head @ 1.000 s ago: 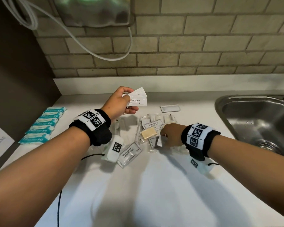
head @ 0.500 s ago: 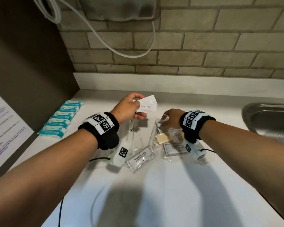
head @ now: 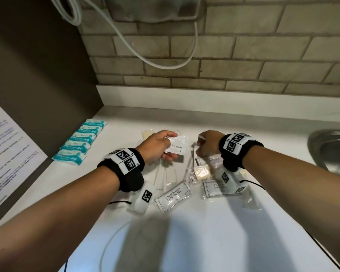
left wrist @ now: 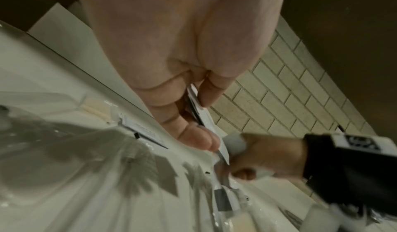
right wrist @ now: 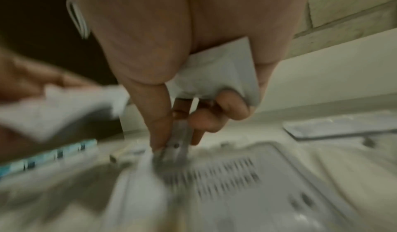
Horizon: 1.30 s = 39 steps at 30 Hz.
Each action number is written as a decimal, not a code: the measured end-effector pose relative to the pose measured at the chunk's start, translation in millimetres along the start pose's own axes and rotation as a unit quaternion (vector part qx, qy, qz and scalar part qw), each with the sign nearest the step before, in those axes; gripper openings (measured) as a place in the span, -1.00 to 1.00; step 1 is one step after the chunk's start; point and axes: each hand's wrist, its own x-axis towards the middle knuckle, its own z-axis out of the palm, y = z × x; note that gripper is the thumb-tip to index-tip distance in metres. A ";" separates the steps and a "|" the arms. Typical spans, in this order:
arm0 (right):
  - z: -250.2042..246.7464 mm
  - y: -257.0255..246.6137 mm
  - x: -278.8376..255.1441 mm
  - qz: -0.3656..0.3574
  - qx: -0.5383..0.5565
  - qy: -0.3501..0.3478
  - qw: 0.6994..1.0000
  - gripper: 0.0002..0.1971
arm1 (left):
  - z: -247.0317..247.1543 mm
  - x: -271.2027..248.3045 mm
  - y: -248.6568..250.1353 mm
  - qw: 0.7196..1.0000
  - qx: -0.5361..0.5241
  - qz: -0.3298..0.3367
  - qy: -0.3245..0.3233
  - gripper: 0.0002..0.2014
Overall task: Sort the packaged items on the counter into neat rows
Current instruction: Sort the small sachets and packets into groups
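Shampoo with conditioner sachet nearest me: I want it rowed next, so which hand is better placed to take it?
Probably the left hand: the sachet lies just below its wrist. It holds toothpaste packets, though, and the right hand is farther and also full.

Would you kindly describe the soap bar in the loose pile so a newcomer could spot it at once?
Start at the steel sink on the right and move left along the white counter to the jumble of packets beneath the right hand. The soap bar is the only cream-yellow block among them, in clear wrap.
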 end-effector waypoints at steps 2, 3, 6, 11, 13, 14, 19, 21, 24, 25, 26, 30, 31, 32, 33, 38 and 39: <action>-14.3 -4.7 -2.9 -0.029 0.068 0.037 0.997 -0.78 | -4.9 0.5 -3.6 1.000 0.017 -0.014 -0.008 -0.62; -21.3 -7.9 -4.0 -0.047 0.107 0.060 0.991 -0.76 | -8.5 1.2 -5.2 0.999 0.032 -0.019 -0.012 -0.62; -38.3 -22.6 -11.4 -0.090 0.227 0.108 0.964 -0.84 | -21.9 2.3 -9.6 0.997 0.057 -0.043 -0.019 -0.62; -35.2 -58.1 -18.6 -0.115 0.325 0.116 0.932 -0.86 | -42.4 -4.6 -12.6 0.998 0.026 -0.054 -0.011 -0.63; -26.7 -72.9 -17.6 -0.109 0.336 0.110 0.929 -0.84 | -51.3 -6.4 -11.6 0.999 -0.015 -0.042 0.003 -0.66; -21.9 -80.4 -16.7 -0.106 0.343 0.107 0.927 -0.82 | -57.7 -7.4 -10.5 0.999 -0.028 -0.030 0.012 -0.67; 4.1 -105.0 -8.3 -0.083 0.353 0.086 0.928 -0.79 | -82.3 -17.1 -4.8 0.998 -0.060 -0.005 0.015 -0.75; 13.7 -113.4 -5.4 -0.079 0.356 0.077 0.928 -0.78 | -89.0 -19.2 -7.2 0.999 -0.053 -0.005 0.002 -0.75; 24.6 -129.9 -3.0 -0.068 0.322 0.061 0.942 -0.65 | -103.2 -15.8 -16.5 0.999 0.035 0.018 0.017 -0.74; 26.3 -132.5 -1.7 -0.055 0.311 0.060 0.947 -0.53 | -107.0 -15.4 -17.8 0.998 0.062 0.022 0.022 -0.72; 26.9 -135.2 -1.8 -0.036 0.310 0.058 0.948 -0.43 | -111.5 -15.7 -18.4 0.996 0.083 0.024 0.027 -0.71; 26.4 -142.4 2.1 -0.038 0.285 0.049 0.957 -0.57 | -133.8 -18.2 -19.9 0.991 0.113 0.021 0.063 -0.71; 24.9 -142.8 2.2 -0.058 0.247 0.055 0.966 -0.64 | -138.9 -17.9 -21.1 0.991 0.113 0.023 0.070 -0.71; 23.2 -145.1 1.0 -0.086 0.207 0.071 0.972 -0.70 | -144.6 -17.3 -22.9 0.990 0.113 0.025 0.074 -0.71; 21.7 -146.7 -0.7 -0.116 0.180 0.088 0.973 -0.73 | -148.9 -16.5 -24.4 0.990 0.115 0.026 0.074 -0.72; 23.0 -159.3 -9.7 -0.215 0.210 0.099 0.949 -0.44 | -167.2 -17.8 -28.9 0.990 0.120 0.040 0.054 -0.74; 24.7 -160.8 -8.5 -0.225 0.233 0.105 0.940 -0.37 | -169.4 -18.1 -29.8 0.991 0.117 0.044 0.051 -0.74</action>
